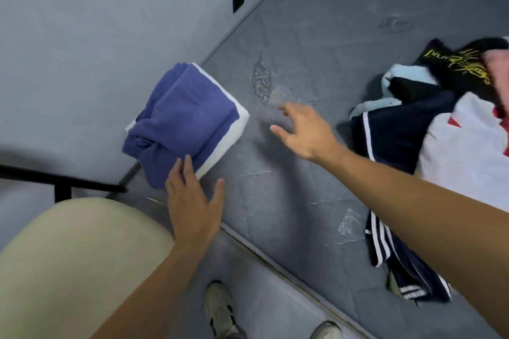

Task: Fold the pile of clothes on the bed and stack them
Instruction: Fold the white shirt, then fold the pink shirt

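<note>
I see a broad bare stretch of grey mattress [316,44] between the folded stack [190,118] at the bed's corner by the wall [82,36] and the loose clothes pile [440,124] at the right. My left hand [192,206] touches the stack; my right hand [305,132] hovers over the open middle.

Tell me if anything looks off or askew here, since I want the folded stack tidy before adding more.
The blue garment on top of the stack sits bunched and crooked on the white folded piece, its lower corner drooping past the mattress edge. The left hand touches that corner with straight fingers; the right hand hovers open.
</note>
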Demonstrator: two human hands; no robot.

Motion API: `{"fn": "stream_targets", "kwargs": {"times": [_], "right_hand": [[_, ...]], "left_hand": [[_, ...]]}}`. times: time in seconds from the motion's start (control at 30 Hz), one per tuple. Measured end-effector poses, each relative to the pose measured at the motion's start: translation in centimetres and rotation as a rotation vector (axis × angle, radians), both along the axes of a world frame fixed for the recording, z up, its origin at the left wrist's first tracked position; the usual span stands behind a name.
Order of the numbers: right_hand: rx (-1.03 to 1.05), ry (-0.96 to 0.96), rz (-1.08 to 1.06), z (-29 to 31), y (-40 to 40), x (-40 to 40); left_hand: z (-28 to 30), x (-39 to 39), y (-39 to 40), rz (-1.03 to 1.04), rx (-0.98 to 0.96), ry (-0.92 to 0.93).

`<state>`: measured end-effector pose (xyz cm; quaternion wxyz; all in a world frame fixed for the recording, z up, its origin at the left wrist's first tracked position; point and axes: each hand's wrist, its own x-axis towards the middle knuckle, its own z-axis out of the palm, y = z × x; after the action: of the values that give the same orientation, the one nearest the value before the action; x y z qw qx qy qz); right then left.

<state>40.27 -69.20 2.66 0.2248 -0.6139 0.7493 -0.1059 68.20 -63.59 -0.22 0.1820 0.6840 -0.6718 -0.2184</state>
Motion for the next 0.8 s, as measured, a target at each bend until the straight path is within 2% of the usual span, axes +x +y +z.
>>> {"fn": "stream_targets", "kwargs": {"times": [0.1,0.17,0.4,0.6,0.8], "right_hand": [[-0.045,0.182,0.027,1.5,5.0,-3.9],[-0.076,0.231,-0.004,2.3,8.6,-7.0],[-0.129,0.215,-0.137,3.3,25.1,-19.3],[-0.083,0.222,-0.247,2.9,40.8,-29.1],[-0.094,0.192,-0.326,2.9,47.4,-35.6]], "left_hand": [[1.9,-5.4,1.2,-0.251,-0.045,-0.025],[3.3,-9.4,2.4,-0.359,-0.050,-0.050],[5.1,-25.1,10.6,-0.617,-0.130,-0.093],[5.1,-36.7,20.5,-0.756,-0.100,-0.142],[5.1,-44.0,25.6,-0.796,-0.077,-0.170]]}}
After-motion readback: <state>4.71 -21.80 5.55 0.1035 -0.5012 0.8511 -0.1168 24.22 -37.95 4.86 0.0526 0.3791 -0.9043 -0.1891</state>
